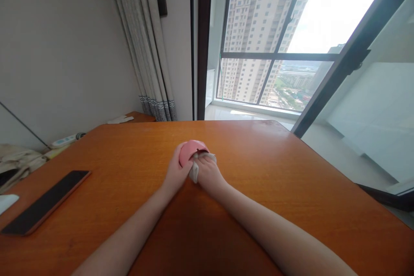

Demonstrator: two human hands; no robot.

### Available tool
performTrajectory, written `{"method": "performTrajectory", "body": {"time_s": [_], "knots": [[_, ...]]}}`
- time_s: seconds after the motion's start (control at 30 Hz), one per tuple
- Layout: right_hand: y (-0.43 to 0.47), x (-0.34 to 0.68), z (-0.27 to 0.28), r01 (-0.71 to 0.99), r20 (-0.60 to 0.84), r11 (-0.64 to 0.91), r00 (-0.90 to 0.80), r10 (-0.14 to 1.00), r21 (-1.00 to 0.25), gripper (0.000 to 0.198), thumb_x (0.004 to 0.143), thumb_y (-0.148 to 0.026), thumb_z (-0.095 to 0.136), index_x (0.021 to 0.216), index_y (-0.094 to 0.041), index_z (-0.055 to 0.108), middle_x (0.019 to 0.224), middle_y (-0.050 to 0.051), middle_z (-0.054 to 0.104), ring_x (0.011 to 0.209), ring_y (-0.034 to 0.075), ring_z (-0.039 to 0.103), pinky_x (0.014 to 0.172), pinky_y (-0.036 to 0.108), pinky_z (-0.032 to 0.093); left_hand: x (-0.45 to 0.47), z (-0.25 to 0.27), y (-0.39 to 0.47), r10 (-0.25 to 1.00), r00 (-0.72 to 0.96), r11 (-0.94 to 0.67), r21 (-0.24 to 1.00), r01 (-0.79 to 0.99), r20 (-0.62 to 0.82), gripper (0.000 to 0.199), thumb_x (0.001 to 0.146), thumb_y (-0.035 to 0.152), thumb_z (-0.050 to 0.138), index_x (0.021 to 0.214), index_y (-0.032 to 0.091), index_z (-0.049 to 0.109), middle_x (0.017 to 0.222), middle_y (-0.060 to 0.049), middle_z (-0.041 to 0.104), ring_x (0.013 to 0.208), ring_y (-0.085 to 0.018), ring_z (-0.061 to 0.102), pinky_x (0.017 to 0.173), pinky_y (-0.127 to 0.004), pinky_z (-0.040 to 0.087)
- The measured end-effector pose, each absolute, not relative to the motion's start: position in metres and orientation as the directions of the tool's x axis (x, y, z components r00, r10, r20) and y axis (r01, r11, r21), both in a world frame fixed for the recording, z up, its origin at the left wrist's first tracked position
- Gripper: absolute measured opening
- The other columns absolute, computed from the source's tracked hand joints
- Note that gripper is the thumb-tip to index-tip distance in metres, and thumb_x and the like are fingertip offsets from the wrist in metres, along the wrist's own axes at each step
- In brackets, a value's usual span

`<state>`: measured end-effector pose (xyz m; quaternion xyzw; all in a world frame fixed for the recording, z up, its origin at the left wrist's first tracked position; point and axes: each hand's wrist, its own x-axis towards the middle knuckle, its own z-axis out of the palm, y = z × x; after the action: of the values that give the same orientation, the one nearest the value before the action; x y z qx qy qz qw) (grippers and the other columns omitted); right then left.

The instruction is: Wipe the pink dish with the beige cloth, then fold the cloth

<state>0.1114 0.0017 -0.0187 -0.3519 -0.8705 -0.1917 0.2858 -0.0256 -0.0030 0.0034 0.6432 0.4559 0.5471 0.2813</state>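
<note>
A small pink bowl is tipped on its side above the wooden table, its opening facing toward me and to the right. My left hand is closed around the bowl's left side, thumb near the rim. My right hand presses a whitish cloth at the bowl's opening. Parts of the cloth stick out below and to the right of the fingers. The right fingertips and the inside of the bowl are mostly hidden.
The brown wooden table spreads around both hands. A long dark flat device lies at the left. A white power strip and crumpled fabric are beyond the left edge. Ahead are a curtain and a window.
</note>
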Motion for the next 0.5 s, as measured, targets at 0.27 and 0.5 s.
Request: {"method": "performTrajectory", "body": {"time_s": [0.27, 0.5], "knots": [[-0.011, 0.107, -0.011, 0.631, 0.562, 0.775, -0.648, 0.514, 0.019, 0.014, 0.081, -0.013, 0.046, 0.086, -0.014, 0.06, 0.077, 0.006, 0.061, 0.07, 0.018, 0.052, 0.063, 0.031, 0.036, -0.011, 0.001, -0.021, 0.901, -0.212, -0.337, 0.918, 0.207, 0.379, 0.047, 0.076, 0.032, 0.057, 0.12, 0.021, 0.044, 0.124, -0.008, 0.051, 0.117, -0.023, 0.047, 0.104, -0.04, 0.032], [-0.011, 0.111, -0.011, 0.629, 0.543, 0.754, -0.707, 0.453, 0.19, 0.016, 0.088, -0.014, 0.043, 0.088, -0.014, 0.059, 0.074, 0.004, 0.059, 0.069, 0.016, 0.051, 0.071, 0.031, 0.035, -0.04, 0.011, 0.001, 0.934, -0.04, -0.326, 0.894, 0.308, 0.354, 0.045, 0.073, 0.028, 0.056, 0.117, 0.018, 0.054, 0.125, -0.008, 0.055, 0.12, -0.024, 0.047, 0.107, -0.04, 0.03]]}}
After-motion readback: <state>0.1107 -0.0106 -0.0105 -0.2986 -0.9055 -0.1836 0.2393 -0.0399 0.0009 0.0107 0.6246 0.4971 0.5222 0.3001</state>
